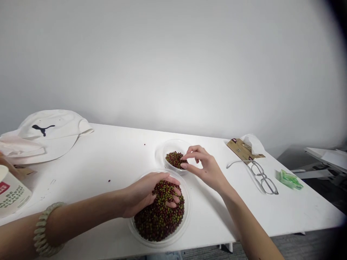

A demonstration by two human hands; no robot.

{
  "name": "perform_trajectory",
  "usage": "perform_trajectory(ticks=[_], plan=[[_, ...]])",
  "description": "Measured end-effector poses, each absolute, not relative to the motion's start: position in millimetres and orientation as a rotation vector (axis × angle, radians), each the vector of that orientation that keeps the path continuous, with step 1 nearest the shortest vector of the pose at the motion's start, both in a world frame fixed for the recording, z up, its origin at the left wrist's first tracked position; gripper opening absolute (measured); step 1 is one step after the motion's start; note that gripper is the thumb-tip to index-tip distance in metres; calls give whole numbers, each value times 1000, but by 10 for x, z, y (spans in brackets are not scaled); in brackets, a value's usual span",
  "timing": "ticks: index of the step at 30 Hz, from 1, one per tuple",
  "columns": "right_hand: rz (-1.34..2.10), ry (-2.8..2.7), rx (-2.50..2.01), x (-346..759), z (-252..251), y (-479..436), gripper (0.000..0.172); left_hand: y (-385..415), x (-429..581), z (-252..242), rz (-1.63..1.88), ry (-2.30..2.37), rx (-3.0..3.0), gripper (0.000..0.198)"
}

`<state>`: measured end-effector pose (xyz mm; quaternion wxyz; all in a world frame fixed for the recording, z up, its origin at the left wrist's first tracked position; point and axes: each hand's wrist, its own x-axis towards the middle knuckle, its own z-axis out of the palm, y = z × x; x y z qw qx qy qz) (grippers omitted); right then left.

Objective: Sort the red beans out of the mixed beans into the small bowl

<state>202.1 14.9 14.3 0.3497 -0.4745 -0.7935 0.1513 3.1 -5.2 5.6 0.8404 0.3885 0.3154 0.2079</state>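
A large clear bowl [187, 213] near the table's front edge is heaped with mixed red and green beans [159, 220]. My left hand [148, 193] rests on top of that heap, fingers curved over the beans. Behind it stands a small clear bowl [162, 153] holding dark red beans [175, 159]. My right hand [202, 164] hovers at the small bowl's right rim, fingertips pinched together; what they hold is too small to see.
A white cap [46, 135] lies at the far left, a printed paper cup [12, 193] below it. Grey glasses [260, 177], a brown card [242, 148] and a green plastic piece [290, 179] lie to the right. Stray beans [109, 180] dot the white table [108, 155].
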Motion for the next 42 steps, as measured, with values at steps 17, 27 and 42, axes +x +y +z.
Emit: perform_trajectory(ticks=[17,27,42], plan=[[619,-2418,-1020,1851,120,-15,7,-48,40,20,430,614,860,27],[566,-2460,-1003,1835,147,-35,13,-55,54,54,413,658,881,29],[753,-2365,-924,1914,231,-33,7,-67,41,51,432,664,875,27]])
